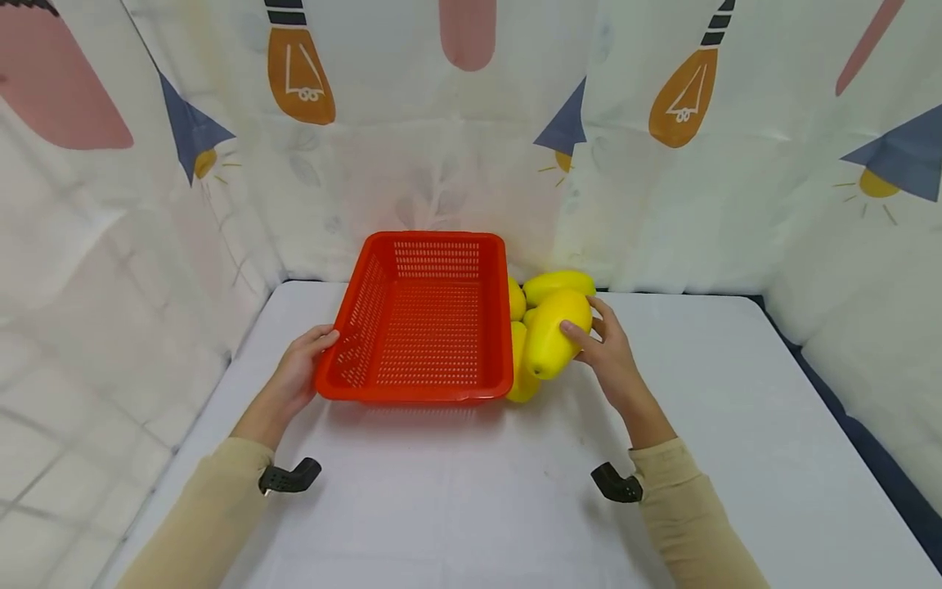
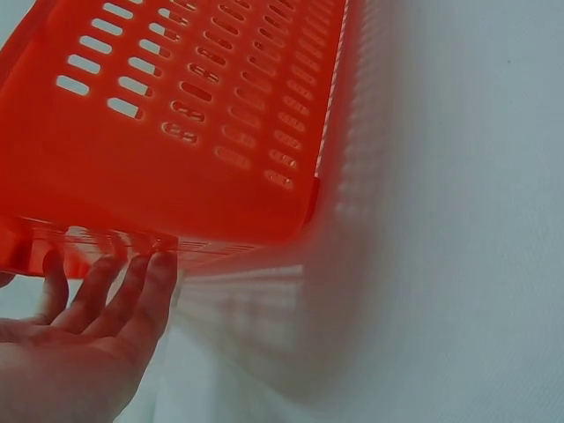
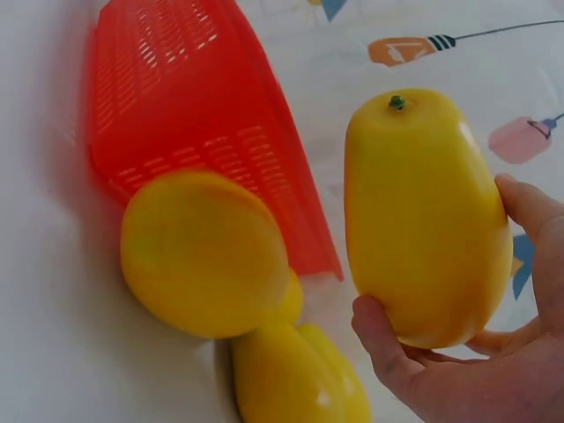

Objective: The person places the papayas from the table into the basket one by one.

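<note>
My left hand (image 1: 298, 372) grips the left rim of an empty red plastic basket (image 1: 412, 394); in the left wrist view its fingers (image 2: 154, 286) lie against the slotted side wall. The basket leans with its open top toward me, and a reddish shadow falls on the cloth below. To its right, my right hand (image 1: 609, 358) holds a smooth yellow papaya-like fruit (image 3: 427, 220) between thumb and fingers, its green stem end showing in the right wrist view. Several similar yellow fruits (image 1: 561, 284) lie beside the basket, partly hidden by the held one and the basket wall.
A white cloth covers the table (image 1: 456, 499). Behind it and along both sides hangs a patterned curtain (image 1: 456, 164), close to the basket's far edge. Dark fabric (image 1: 846, 401) shows along the table's right edge.
</note>
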`<control>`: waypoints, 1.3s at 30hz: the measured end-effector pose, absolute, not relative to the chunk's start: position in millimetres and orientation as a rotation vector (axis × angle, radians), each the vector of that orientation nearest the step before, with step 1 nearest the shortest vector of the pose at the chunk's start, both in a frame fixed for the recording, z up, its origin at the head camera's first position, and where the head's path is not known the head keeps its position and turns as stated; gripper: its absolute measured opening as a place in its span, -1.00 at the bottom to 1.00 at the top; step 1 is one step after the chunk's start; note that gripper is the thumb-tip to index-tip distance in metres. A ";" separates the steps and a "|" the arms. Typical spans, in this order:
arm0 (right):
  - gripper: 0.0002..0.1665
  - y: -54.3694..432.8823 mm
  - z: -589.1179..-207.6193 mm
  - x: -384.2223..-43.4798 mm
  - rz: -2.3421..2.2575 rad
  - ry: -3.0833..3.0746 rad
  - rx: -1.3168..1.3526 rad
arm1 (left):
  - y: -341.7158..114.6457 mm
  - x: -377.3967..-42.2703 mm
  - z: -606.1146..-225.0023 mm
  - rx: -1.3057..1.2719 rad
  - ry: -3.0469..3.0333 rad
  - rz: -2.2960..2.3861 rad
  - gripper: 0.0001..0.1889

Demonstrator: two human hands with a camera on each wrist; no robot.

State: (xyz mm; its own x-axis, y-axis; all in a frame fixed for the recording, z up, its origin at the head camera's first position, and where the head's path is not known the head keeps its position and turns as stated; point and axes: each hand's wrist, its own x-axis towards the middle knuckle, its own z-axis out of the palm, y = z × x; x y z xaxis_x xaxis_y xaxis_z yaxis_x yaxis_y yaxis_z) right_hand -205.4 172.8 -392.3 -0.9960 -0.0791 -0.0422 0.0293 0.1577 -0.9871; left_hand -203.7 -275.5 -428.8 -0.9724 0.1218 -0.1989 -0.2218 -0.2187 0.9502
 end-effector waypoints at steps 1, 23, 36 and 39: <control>-0.09 171.5 -391.2 -206.2 -1.991 2.317 -0.058 | -275.0 -204.6 -429.2 -0.122 1.812 2.291 -0.80; -0.10 147.1 -370.6 -217.1 -2.006 2.235 -0.167 | -265.5 -211.7 -419.6 -0.139 1.856 2.204 -0.56; -0.09 130.3 -372.8 -220.9 -1.977 2.207 -0.188 | -271.2 -203.4 -425.4 -0.131 1.812 2.232 -0.57; -0.07 127.7 -373.1 -221.0 -1.952 2.217 -0.181 | -272.4 -202.4 -427.1 -0.121 1.811 2.238 -0.57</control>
State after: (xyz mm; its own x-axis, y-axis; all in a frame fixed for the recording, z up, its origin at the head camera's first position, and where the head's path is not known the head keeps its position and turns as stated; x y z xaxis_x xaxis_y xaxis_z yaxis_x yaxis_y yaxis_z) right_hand -221.0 127.7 -373.1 -0.9761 -0.2100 -0.0554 0.0284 0.1296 -0.9912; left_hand -202.4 -272.4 -427.1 -0.9630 0.1477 -0.2255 -0.2513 -0.1898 0.9491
